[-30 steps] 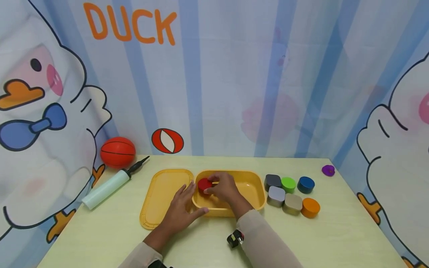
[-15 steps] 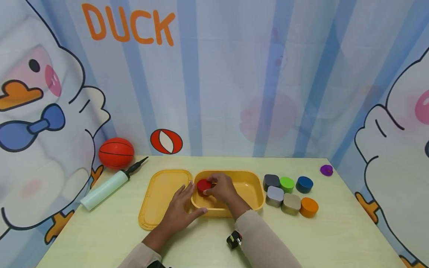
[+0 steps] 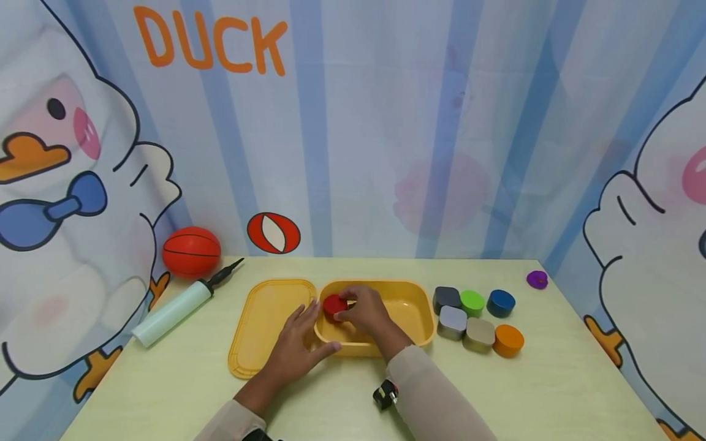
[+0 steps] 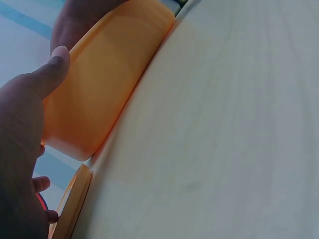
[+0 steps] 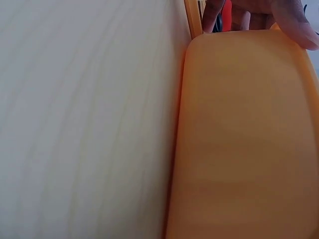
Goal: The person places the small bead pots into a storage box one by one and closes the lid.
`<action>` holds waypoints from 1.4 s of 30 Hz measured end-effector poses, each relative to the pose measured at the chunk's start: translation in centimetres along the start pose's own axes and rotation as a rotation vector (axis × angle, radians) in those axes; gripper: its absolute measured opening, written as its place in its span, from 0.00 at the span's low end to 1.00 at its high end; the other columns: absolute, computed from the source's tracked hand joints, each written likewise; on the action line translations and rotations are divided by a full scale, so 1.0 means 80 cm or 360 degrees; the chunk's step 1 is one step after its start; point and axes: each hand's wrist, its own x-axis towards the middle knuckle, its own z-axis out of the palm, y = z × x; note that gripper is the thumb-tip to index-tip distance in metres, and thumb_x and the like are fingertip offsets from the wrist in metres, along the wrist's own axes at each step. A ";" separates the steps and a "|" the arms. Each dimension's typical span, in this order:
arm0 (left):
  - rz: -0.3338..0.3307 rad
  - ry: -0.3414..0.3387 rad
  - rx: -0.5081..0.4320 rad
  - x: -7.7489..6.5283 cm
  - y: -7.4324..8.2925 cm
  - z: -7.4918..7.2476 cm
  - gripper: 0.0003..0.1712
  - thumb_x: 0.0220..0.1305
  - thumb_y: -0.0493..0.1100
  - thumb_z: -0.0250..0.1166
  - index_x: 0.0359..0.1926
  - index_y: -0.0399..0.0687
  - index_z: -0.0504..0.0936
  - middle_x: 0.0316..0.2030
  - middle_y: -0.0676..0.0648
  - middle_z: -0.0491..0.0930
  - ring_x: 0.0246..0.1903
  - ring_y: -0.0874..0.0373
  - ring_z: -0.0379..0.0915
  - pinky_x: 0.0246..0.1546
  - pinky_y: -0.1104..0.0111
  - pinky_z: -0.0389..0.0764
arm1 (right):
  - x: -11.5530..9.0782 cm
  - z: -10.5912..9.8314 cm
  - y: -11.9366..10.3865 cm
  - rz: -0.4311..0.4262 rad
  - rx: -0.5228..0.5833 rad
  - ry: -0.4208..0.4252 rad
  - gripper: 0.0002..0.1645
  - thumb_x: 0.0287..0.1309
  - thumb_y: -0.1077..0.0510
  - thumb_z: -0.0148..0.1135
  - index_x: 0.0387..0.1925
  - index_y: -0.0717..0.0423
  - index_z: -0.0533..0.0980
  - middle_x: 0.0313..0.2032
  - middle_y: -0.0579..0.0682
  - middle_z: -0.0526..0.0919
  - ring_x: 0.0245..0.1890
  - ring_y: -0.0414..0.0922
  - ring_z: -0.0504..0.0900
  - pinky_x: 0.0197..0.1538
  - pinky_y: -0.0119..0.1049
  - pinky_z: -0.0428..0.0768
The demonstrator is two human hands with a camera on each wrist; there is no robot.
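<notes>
A red, short round piece (image 3: 333, 305) stands at the left end of the yellow lunch box (image 3: 409, 315) in the head view. My right hand (image 3: 366, 311) reaches over the box's front wall and pinches that piece between thumb and fingers. Fingers spread, my left hand (image 3: 295, 350) rests against the box's left side, its thumb by the front rim. In the left wrist view its thumb touches the rim of the box (image 4: 107, 82). Flat on the table at the left lies the yellow lid (image 3: 265, 321), partly behind my left hand. The box hides my right hand in the right wrist view.
Right of the box stand several small pieces: dark grey (image 3: 447, 299), light grey (image 3: 453, 322), beige (image 3: 479, 335), green (image 3: 472, 303), blue (image 3: 501, 304) and orange (image 3: 508, 340). A pump (image 3: 173, 313) and red ball (image 3: 192, 252) lie left; a purple item (image 3: 537, 280) sits back right.
Both hands hold nearly the same pose, with the red piece still in the right fingers. The whole head view has shifted slightly.
</notes>
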 end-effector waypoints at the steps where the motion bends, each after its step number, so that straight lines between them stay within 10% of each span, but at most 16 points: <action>1: 0.0002 0.0000 -0.0001 0.000 0.000 0.000 0.57 0.65 0.63 0.78 0.84 0.44 0.64 0.86 0.45 0.59 0.86 0.32 0.49 0.81 0.29 0.58 | 0.000 0.000 0.000 -0.0003 -0.0005 -0.0001 0.24 0.60 0.65 0.81 0.57 0.64 0.85 0.60 0.61 0.89 0.58 0.59 0.91 0.64 0.51 0.89; 42: -0.0014 0.0006 0.0022 -0.001 0.000 0.001 0.58 0.64 0.65 0.78 0.84 0.46 0.64 0.86 0.46 0.59 0.86 0.33 0.50 0.81 0.29 0.58 | -0.049 -0.064 0.004 -0.0142 -0.0086 0.0220 0.27 0.65 0.55 0.79 0.64 0.56 0.86 0.63 0.60 0.89 0.66 0.62 0.85 0.66 0.58 0.86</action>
